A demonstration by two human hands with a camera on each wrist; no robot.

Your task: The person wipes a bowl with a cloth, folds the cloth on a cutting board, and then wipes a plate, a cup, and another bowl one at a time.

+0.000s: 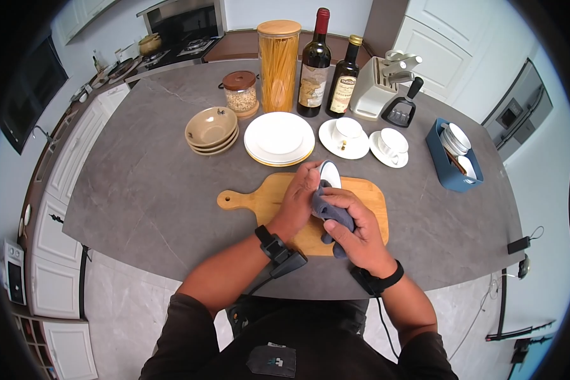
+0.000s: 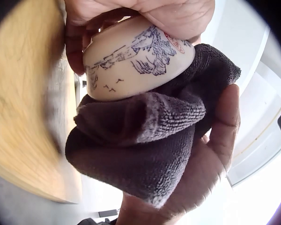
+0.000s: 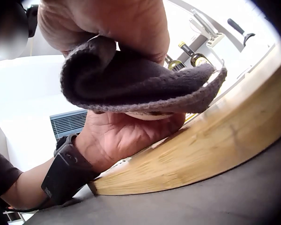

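Observation:
Over the wooden cutting board, my left hand grips a small white bowl tipped on its side. Blue landscape drawings and a red mark cover the outside of the bowl in the left wrist view. My right hand holds a dark grey cloth, its fingers and thumb bent around the folds. In the left wrist view the bunched cloth lies against the lower side of the bowl. From the right wrist, the cloth hides most of the bowl.
Beyond the board stand stacked tan bowls, white plates and two cups on saucers. Further back are a grain jar, a spaghetti jar, two bottles and a knife block. A blue basket holds dishes at right.

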